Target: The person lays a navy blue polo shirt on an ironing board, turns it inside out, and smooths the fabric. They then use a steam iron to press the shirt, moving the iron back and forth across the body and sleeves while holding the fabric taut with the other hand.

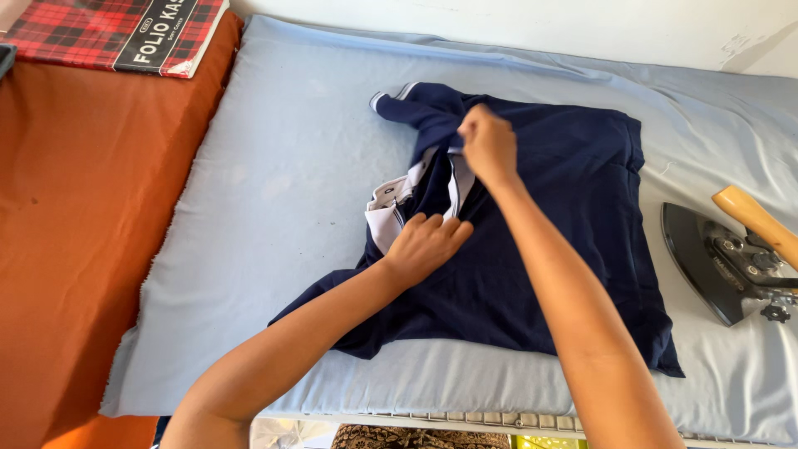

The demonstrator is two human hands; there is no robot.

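Head view, looking down on a padded bench covered with a pale blue cloth (274,249). A navy blue short-sleeved polo shirt with a white-trimmed collar (549,249) lies flat near the middle of the cloth, collar end toward the left, hem toward the right. One sleeve, with white stripes at the cuff, points to the far left; the other spreads toward the near left edge.

Left hand (426,245): palm down, fingers spread and flat, pressing the shirt just right of the white collar. Open, gripping nothing.

Right hand (489,145): farther from the viewer, at the shoulder area near the far sleeve. Fingers pinched closed on a fold of the navy fabric beside the placket.

Right of the shirt, apart from it, a heavy black metal iron with a tan wooden handle (727,258) rests on the cloth, tipped so its dark soleplate faces the shirt.

Left of the cloth, an orange-brown fabric surface (75,249). At its far end, a red tartan-covered book with a black label (116,33). A white wall (515,21) runs along the far side.
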